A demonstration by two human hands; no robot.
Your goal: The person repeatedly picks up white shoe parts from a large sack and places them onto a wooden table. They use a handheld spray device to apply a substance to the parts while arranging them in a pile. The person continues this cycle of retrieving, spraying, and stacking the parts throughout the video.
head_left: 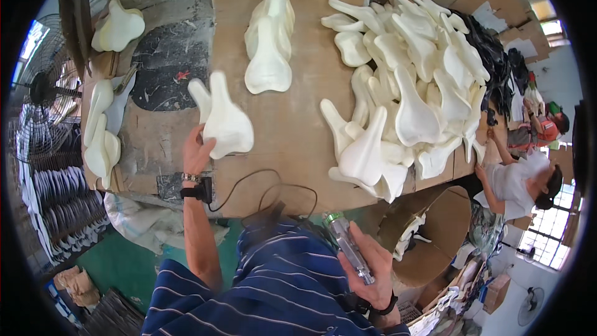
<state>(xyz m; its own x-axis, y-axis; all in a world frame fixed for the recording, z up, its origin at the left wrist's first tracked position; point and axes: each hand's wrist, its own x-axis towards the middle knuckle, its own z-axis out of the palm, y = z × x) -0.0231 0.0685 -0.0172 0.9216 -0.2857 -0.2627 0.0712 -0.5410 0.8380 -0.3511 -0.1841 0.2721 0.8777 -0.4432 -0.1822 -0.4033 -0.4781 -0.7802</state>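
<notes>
One clear plastic bottle, one fan, dozens of white moulded shells

Near edge of the white foam saddle piece covered by the fingers of the left hand. Lower half of the clear bottle-like tool buried in the right hand; its kind too blurred to tell. Beyond that hand, lower pieces of the white heap hidden under upper ones.

pile of white foam saddles | fan | cardboard box | co-worker
</notes>
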